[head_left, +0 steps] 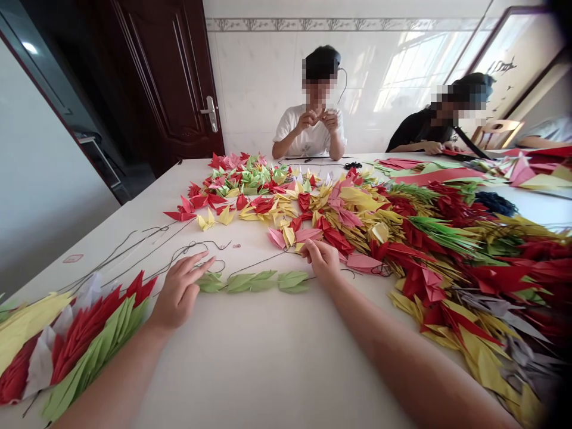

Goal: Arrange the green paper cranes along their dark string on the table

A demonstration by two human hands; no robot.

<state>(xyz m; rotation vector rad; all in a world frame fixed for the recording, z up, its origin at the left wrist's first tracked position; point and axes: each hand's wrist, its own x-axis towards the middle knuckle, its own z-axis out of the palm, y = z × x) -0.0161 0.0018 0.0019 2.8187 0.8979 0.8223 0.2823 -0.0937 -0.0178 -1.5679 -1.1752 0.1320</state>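
Hands flat on white table [268,357], apart. Left hand [179,292] open, fingers spread, fingertips touching left end of green crane string [254,281], three green folded pieces in a row on one thread. Right hand [322,259] open, reaching into edge of loose crane pile [339,220], fingers at a pink crane [308,234]; cannot tell if it pinches anything. Left near edge: one strung bundle [75,339] of red, green, yellow, white cranes. Bare threads [134,250] beyond it. Far side: two people seated, one in white shirt [309,134] with both hands raised together, one in black [429,128].
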